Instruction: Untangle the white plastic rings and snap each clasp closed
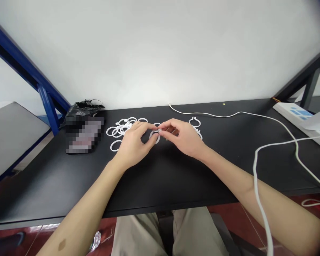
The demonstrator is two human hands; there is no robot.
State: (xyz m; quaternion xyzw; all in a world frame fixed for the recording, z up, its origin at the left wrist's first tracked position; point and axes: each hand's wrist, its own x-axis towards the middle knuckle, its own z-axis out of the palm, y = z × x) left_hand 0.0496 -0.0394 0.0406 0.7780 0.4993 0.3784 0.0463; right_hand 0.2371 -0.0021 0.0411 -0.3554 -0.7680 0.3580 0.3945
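Note:
Both my hands meet over the middle of the black table (162,177), pinching one white plastic ring (154,136) between them. My left hand (133,144) grips the ring's left side with thumb and fingers closed. My right hand (182,137) pinches its top at the clasp. A pile of several white rings (122,128) lies just left of my left hand. Two more white rings (195,122) lie behind my right hand, partly hidden by it.
A black plastic bag (83,108) and a blurred object (84,137) sit at the left. A white cable (256,117) runs across the right side to a white power strip (298,117) with paper beside it. A white wall stands behind; my knees show below the table edge.

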